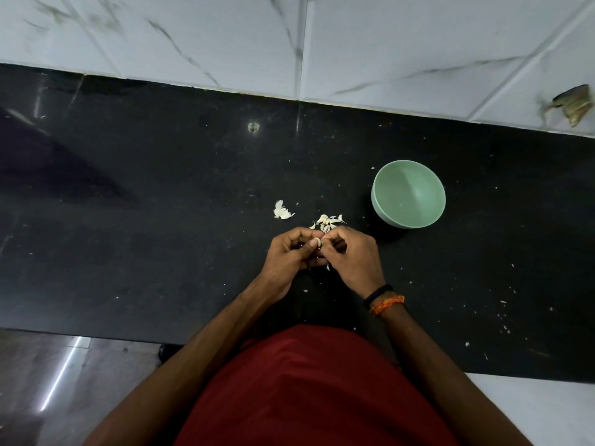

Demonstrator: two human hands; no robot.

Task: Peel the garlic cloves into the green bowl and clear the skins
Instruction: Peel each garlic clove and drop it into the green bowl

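Head view: both my hands are up over the black bench (161, 194), close together, working one garlic clove (318, 242). My left hand (294, 252) has its fingers curled round the clove, thumb against it. My right hand (351, 255) pinches at the clove's tip, fingers curled in; looks like I'm picking at the skin, though I can't tell how much is off.

Green bowl (408, 193) sits on the bench to my right and a bit further back, well clear of my hands. Nothing visible inside it, so by my read no clove is in yet.

Loose skins (327, 222) are piled on the bench just beyond my fingertips. Another pale piece (282, 211) lies to the left of that pile; can't tell if it's skin or a clove. Small flecks are scattered across the bench, mostly on the right.

Risks:
- Clove is small and partly skinned, so it could slip from my pinch onto the bench.
- Skins are light; a fast hand move could scatter them and make clearing harder.
- Flecks could land in the bowl.
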